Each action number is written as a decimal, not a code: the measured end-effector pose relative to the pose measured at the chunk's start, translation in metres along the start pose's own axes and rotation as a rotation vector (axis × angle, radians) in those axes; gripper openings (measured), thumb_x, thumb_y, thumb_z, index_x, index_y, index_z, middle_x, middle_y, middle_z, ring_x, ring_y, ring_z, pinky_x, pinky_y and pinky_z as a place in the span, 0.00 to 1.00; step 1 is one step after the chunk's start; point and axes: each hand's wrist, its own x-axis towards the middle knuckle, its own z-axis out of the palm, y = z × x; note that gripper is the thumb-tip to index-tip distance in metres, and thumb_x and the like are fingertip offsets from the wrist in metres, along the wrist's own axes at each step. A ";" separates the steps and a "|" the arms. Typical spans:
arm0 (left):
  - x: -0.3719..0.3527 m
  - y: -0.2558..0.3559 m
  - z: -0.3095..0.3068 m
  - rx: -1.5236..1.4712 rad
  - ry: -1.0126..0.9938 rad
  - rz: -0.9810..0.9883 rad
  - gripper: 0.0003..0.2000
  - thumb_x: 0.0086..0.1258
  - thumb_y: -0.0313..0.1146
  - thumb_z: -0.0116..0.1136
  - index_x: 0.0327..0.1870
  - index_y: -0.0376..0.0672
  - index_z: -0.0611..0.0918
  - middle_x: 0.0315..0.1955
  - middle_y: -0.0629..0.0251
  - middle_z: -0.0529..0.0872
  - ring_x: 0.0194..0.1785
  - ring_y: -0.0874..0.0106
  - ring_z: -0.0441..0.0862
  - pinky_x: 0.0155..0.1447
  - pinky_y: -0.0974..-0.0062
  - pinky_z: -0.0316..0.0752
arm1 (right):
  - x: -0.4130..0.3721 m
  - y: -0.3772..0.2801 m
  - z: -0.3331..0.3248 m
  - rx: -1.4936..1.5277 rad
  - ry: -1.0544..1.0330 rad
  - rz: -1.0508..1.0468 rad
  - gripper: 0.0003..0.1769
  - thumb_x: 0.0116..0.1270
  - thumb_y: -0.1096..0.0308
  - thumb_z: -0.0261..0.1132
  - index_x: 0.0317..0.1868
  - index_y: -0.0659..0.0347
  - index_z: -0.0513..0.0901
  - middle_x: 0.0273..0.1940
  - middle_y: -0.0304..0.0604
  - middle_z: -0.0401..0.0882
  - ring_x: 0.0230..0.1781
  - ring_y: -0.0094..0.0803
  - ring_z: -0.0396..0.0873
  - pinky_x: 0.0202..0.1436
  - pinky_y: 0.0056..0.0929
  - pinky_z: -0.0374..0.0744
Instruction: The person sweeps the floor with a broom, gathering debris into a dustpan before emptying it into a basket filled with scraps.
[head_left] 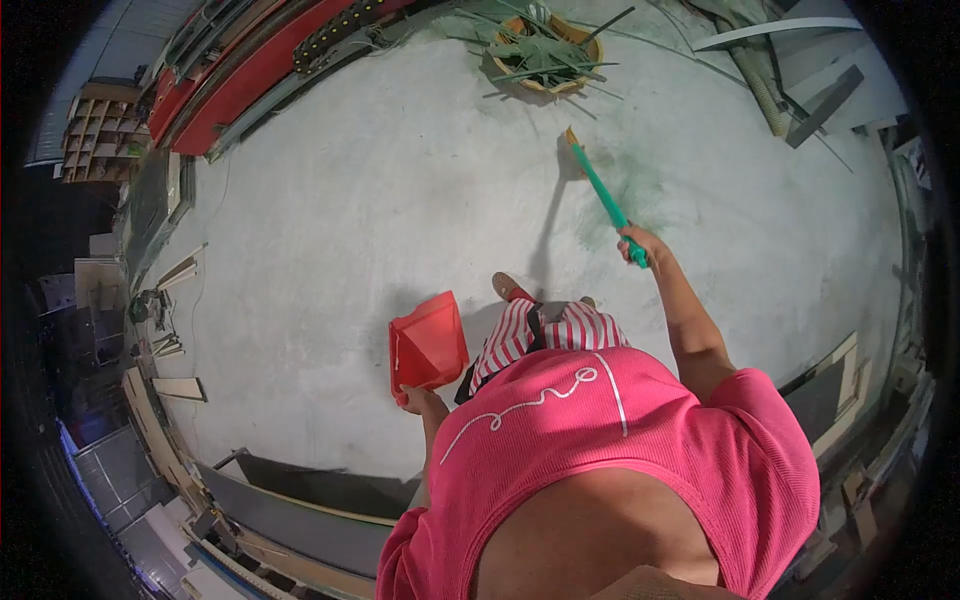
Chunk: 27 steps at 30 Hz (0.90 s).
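Right of dustpan (428, 345), right hand (638, 245) closed on broom (600, 190) handle end; left hand (424, 402) gripped dustpan. Both likely light, stiff.

right hand (636, 243) outstretched, left hand (420, 402) lowered, clenched

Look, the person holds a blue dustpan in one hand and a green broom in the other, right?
Not quite: the dustpan is red, not blue. The head view shows the left hand holding it by its handle, low beside the legs. The right hand does hold the green broom, stretched out over the floor.
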 end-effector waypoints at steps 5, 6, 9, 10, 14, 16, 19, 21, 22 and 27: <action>0.039 0.015 0.040 -0.093 -0.145 0.121 0.22 0.55 0.39 0.56 0.48 0.41 0.66 0.44 0.56 0.72 0.42 0.63 0.73 0.39 0.71 0.73 | -0.014 0.033 0.054 -0.154 -0.077 0.052 0.20 0.55 0.67 0.53 0.47 0.46 0.56 0.16 0.34 0.61 0.11 0.17 0.60 0.11 0.17 0.63; 0.039 0.021 0.044 -0.143 -0.149 0.133 0.22 0.55 0.39 0.56 0.48 0.41 0.66 0.44 0.56 0.72 0.42 0.63 0.73 0.39 0.71 0.73 | -0.013 0.038 0.068 -0.158 -0.076 0.049 0.20 0.55 0.67 0.53 0.47 0.46 0.56 0.16 0.34 0.61 0.11 0.17 0.60 0.11 0.17 0.63; 0.057 0.034 0.047 -0.029 -0.193 0.173 0.22 0.55 0.39 0.56 0.48 0.40 0.66 0.44 0.56 0.72 0.42 0.63 0.73 0.39 0.70 0.74 | -0.002 0.054 0.107 -0.263 -0.168 0.155 0.19 0.55 0.67 0.54 0.45 0.46 0.57 0.16 0.33 0.60 0.11 0.18 0.60 0.10 0.18 0.61; 0.069 0.032 0.046 -0.028 -0.184 0.173 0.22 0.55 0.39 0.56 0.48 0.40 0.66 0.44 0.56 0.72 0.42 0.63 0.73 0.39 0.70 0.74 | 0.018 0.064 0.113 -0.327 -0.269 0.254 0.17 0.56 0.66 0.54 0.44 0.46 0.58 0.16 0.33 0.61 0.12 0.18 0.60 0.10 0.17 0.61; 0.100 0.031 0.041 -0.064 -0.055 0.157 0.21 0.54 0.40 0.56 0.47 0.41 0.68 0.41 0.57 0.74 0.40 0.63 0.74 0.37 0.68 0.73 | 0.059 0.062 0.169 -0.408 -0.567 0.707 0.12 0.57 0.60 0.54 0.39 0.48 0.60 0.16 0.33 0.62 0.11 0.18 0.59 0.10 0.16 0.59; 0.103 0.029 0.032 -0.090 -0.002 0.164 0.20 0.54 0.41 0.56 0.45 0.41 0.70 0.39 0.59 0.76 0.39 0.64 0.74 0.35 0.67 0.72 | 0.088 0.073 0.194 -0.478 -0.602 0.781 0.11 0.58 0.59 0.53 0.37 0.49 0.60 0.15 0.33 0.62 0.11 0.18 0.59 0.10 0.16 0.59; 0.107 0.019 0.022 -0.066 0.072 0.137 0.19 0.54 0.41 0.56 0.44 0.42 0.70 0.39 0.59 0.76 0.39 0.65 0.74 0.36 0.66 0.72 | 0.127 0.091 0.221 -0.609 -0.602 0.831 0.12 0.58 0.57 0.52 0.32 0.53 0.61 0.15 0.33 0.62 0.11 0.19 0.59 0.09 0.16 0.58; 0.104 0.016 0.011 -0.001 0.087 0.123 0.20 0.54 0.42 0.56 0.45 0.41 0.70 0.40 0.59 0.75 0.39 0.64 0.74 0.36 0.67 0.72 | 0.143 0.097 0.236 -0.682 -0.581 0.811 0.13 0.58 0.57 0.52 0.27 0.57 0.62 0.15 0.34 0.62 0.11 0.20 0.59 0.08 0.16 0.57; 0.107 0.012 0.006 -0.007 0.104 0.118 0.20 0.54 0.42 0.56 0.45 0.41 0.70 0.40 0.59 0.75 0.39 0.64 0.74 0.36 0.67 0.72 | 0.148 0.095 0.238 -0.695 -0.589 0.822 0.13 0.58 0.57 0.52 0.27 0.57 0.62 0.15 0.34 0.62 0.11 0.20 0.59 0.08 0.16 0.57; 0.097 -0.002 -0.011 -0.010 0.219 -0.005 0.22 0.53 0.44 0.57 0.46 0.43 0.69 0.43 0.55 0.74 0.44 0.60 0.73 0.44 0.68 0.71 | 0.149 0.058 0.199 -0.146 -0.538 0.596 0.12 0.56 0.59 0.53 0.26 0.56 0.62 0.15 0.32 0.63 0.11 0.19 0.61 0.08 0.16 0.61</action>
